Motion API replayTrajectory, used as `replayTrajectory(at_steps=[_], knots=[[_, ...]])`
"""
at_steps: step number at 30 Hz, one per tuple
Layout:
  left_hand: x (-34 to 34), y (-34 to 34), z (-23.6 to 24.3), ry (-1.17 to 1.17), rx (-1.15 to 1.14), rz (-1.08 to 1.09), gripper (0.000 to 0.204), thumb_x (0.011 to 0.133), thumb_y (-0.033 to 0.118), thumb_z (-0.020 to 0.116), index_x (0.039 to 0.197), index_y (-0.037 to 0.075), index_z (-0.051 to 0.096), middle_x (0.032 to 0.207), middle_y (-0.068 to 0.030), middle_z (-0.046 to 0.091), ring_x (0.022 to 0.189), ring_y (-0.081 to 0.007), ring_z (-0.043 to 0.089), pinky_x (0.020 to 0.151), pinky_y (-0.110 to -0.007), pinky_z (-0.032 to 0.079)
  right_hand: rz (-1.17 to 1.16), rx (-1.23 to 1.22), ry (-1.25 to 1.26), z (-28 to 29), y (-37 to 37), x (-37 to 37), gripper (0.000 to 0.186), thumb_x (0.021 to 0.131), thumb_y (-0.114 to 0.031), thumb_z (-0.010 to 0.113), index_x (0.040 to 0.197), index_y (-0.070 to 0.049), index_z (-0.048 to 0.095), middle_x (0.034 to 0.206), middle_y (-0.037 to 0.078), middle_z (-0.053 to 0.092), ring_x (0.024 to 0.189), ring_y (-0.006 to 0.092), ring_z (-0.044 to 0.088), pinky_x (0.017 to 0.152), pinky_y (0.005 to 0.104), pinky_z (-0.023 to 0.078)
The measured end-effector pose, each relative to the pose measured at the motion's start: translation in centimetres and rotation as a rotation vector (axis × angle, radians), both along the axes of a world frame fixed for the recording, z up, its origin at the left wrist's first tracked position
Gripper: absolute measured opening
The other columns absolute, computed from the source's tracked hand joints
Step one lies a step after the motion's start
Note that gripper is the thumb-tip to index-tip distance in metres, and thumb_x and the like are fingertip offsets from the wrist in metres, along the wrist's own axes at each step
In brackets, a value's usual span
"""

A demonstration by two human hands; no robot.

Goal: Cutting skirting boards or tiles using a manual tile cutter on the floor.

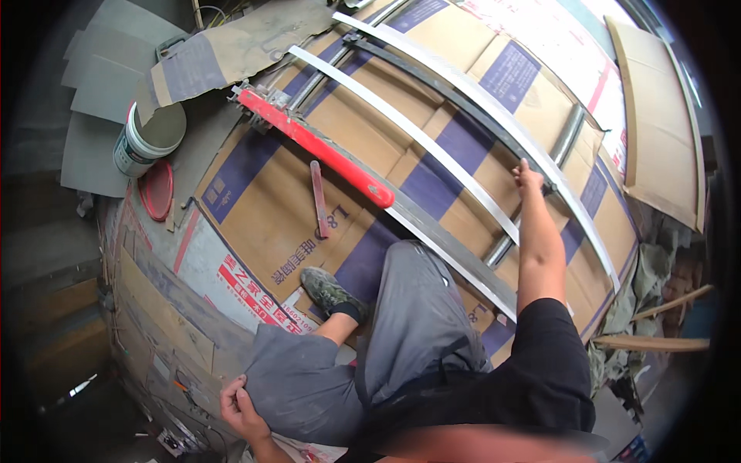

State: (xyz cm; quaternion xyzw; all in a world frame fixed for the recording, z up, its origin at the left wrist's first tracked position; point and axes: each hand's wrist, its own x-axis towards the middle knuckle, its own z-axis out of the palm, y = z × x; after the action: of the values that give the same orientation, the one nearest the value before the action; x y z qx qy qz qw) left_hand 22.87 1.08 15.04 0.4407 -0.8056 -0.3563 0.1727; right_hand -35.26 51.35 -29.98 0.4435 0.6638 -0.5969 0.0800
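Observation:
My right hand (529,177) reaches out with curled fingers to the far black bar (463,109) of a frame that looks like a manual tile cutter. It appears closed on that bar, though the grip is partly hidden. Near my knees lies the cutter's grey rail (451,251), with a long red handle (316,147) along it. Two narrow white strips rest across the frame: a shorter one (413,133) in the middle and a longer curved-looking one (494,112) beyond the black bar. My left hand (241,409) is closed at the edge of my grey trouser leg (297,378).
Flattened cardboard (262,224) covers the floor under the cutter. A red stick-like tool (319,201) lies near my shoe (332,293). At the left stand a white bucket (139,150) and a red lid (157,190). Wooden strips (652,343) lie at the right.

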Motion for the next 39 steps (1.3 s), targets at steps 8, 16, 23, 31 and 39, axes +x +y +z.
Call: replayTrajectory(at_steps=[8, 16, 23, 31, 39], knots=[[-5.0, -2.4, 0.8, -0.150, -0.015, 0.029, 0.019, 0.098, 0.013, 0.058, 0.101, -0.003, 0.065, 0.105, -0.0157, 0.070, 0.101, -0.0253, 0.064, 0.098, -0.039, 0.047, 0.227, 0.531, -0.168, -2.3, 2.7, -5.1, 0.052, 0.086, -0.046, 0.082, 0.074, 0.003, 0.069, 0.070, 0.010, 0.071, 0.051, 0.0140, 0.064, 0.043, 0.0284, 0.045], [-9.5, -4.0, 0.1, -0.180, 0.016, -0.001, 0.022, 0.098, 0.018, 0.060, 0.102, -0.003, 0.064, 0.106, -0.0164, 0.070, 0.102, -0.0257, 0.065, 0.098, -0.040, 0.047, 0.822, 0.901, 0.240, -3.6, -10.4, -6.9, 0.070, 0.096, -0.065, 0.055, 0.079, 0.000, 0.074, 0.070, 0.015, 0.070, 0.066, 0.0257, 0.070, 0.070, 0.0405, 0.054], [-10.8, -4.2, 0.0, -0.200, 0.101, 0.015, 0.022, 0.098, 0.019, 0.060, 0.103, -0.002, 0.064, 0.108, -0.0141, 0.068, 0.103, -0.0227, 0.062, 0.100, -0.037, 0.045, 0.649, 0.856, 0.040, -1.4, -18.6, -14.4, 0.063, 0.099, -0.063, 0.049, 0.089, -0.009, 0.080, 0.087, 0.012, 0.077, 0.095, 0.0317, 0.073, 0.088, 0.0427, 0.053], [-10.4, -5.2, 0.8, -0.359, 0.097, 0.055, 0.040, 0.101, 0.035, 0.065, 0.117, -0.002, 0.069, 0.115, -0.0173, 0.072, 0.100, -0.0250, 0.066, 0.090, -0.043, 0.051, 0.774, 0.985, -0.172, -4.5, -12.7, -25.8, 0.066, 0.100, -0.063, 0.048, 0.097, -0.005, 0.080, 0.090, 0.013, 0.078, 0.106, 0.0306, 0.071, 0.096, 0.0411, 0.051], [-11.6, -5.4, 1.6, -0.409, 0.078, 0.069, 0.039, 0.103, 0.033, 0.063, 0.115, -0.004, 0.069, 0.110, -0.0160, 0.072, 0.096, -0.0251, 0.066, 0.086, -0.040, 0.052, 0.909, 0.967, 0.236, -7.0, -11.8, -24.2, 0.055, 0.094, -0.055, 0.061, 0.108, -0.003, 0.072, 0.106, 0.023, 0.073, 0.104, 0.0405, 0.069, 0.092, 0.0483, 0.051]])
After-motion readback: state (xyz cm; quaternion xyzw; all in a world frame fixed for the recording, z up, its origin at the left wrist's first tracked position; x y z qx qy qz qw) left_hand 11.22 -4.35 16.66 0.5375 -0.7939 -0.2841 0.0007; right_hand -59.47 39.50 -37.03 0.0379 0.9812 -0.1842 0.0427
